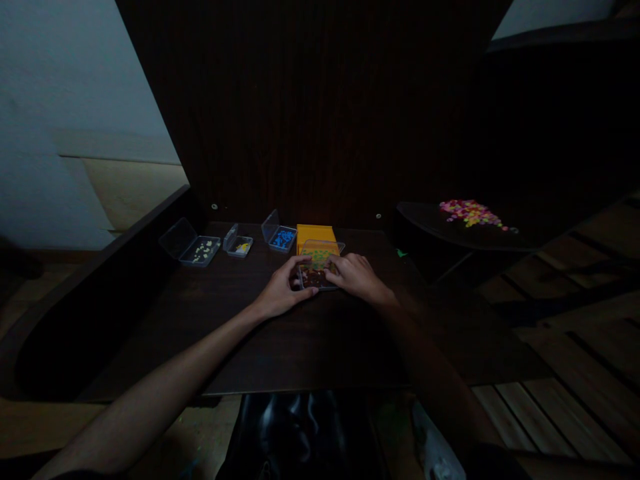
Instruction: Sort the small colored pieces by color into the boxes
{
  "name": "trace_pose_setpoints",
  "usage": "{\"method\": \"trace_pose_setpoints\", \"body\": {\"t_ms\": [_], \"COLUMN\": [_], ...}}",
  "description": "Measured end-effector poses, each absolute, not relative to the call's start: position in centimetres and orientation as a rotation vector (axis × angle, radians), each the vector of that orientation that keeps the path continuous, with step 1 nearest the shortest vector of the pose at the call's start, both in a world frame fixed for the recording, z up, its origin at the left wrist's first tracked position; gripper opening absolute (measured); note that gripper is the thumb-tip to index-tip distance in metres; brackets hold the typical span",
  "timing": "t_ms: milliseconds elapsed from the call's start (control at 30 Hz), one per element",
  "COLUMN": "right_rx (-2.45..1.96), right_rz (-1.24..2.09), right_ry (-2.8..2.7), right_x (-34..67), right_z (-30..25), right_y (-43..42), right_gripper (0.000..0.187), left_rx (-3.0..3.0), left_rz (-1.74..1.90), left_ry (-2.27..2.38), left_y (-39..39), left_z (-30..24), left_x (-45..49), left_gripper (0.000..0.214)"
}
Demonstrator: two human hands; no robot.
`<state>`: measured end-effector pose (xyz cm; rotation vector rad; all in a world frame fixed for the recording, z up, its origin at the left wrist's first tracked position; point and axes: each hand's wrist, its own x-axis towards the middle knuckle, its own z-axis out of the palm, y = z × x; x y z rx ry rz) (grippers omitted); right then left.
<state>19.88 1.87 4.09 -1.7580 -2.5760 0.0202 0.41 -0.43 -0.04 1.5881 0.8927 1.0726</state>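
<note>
A small clear plastic box point(327, 287) with its lid raised sits before me on the dark wooden table. Small brown or reddish pieces seem to lie inside; dim light blurs them. My left hand point(283, 290) wraps round the box's left side, thumb along the near edge and fingers at the far corner. Over the right part of the box, my right hand point(356, 275) has its fingers curled together at the opening; whatever is between the fingertips is hidden. Behind the box, a yellow-orange case point(315, 235) shows through the lid, with green specks in front of it.
Left of my hands stand three open clear boxes: one with blue pieces point(283, 238), one with white and yellow pieces point(243, 247), one with pale pieces point(203, 253). Colourful beads point(473, 213) lie heaped on a ledge at right. A dark upright panel point(310, 120) rises behind.
</note>
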Motion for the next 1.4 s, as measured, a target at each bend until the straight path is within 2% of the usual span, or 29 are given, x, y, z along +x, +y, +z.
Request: {"method": "trace_pose_setpoints", "body": {"t_ms": [167, 467, 1000, 1400], "right_rx": [-1.663, -1.747, -1.54, -1.588], "right_rz": [0.117, 0.024, 0.174, 0.146], "right_ry": [-2.621, -2.559, -2.53, -2.594], "right_x": [20.0, 20.0, 20.6, 20.1], "right_z": [4.6, 4.3, 5.2, 5.0], "right_y": [1.8, 1.9, 1.7, 1.6], "right_gripper": [0.025, 0.034, 0.029, 0.031], "left_rx": [1.592, 1.599, 1.563, 1.576], "left_rz": [1.089, 1.09, 1.121, 1.087], "left_ry": [0.894, 0.861, 0.883, 0.885], "left_y": [-0.2, -0.6, -0.2, -0.4], "left_z": [-0.2, 0.3, 0.4, 0.6], "left_x": [0.4, 0.5, 0.1, 0.2], "left_gripper": [0.063, 0.061, 0.064, 0.064]}}
